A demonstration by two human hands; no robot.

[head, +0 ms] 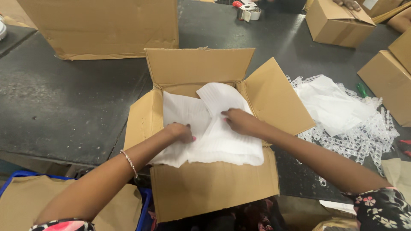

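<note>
1. The left hand (180, 131) presses down, fingers curled, on the white foam sheet (214, 132) lying over the open cardboard box (214, 184); whether it pinches the sheet cannot be told.
2. The right hand (240, 122), just beside the left, lies flat on the same sheet, fingers spread and gripping nothing.
3. Beyond the right hand, to its outer side, a heap of white plastic rings and wrap (351, 124) lies on the dark table (64, 102).
4. Far ahead of both hands sits a tape dispenser (249, 12).
</note>
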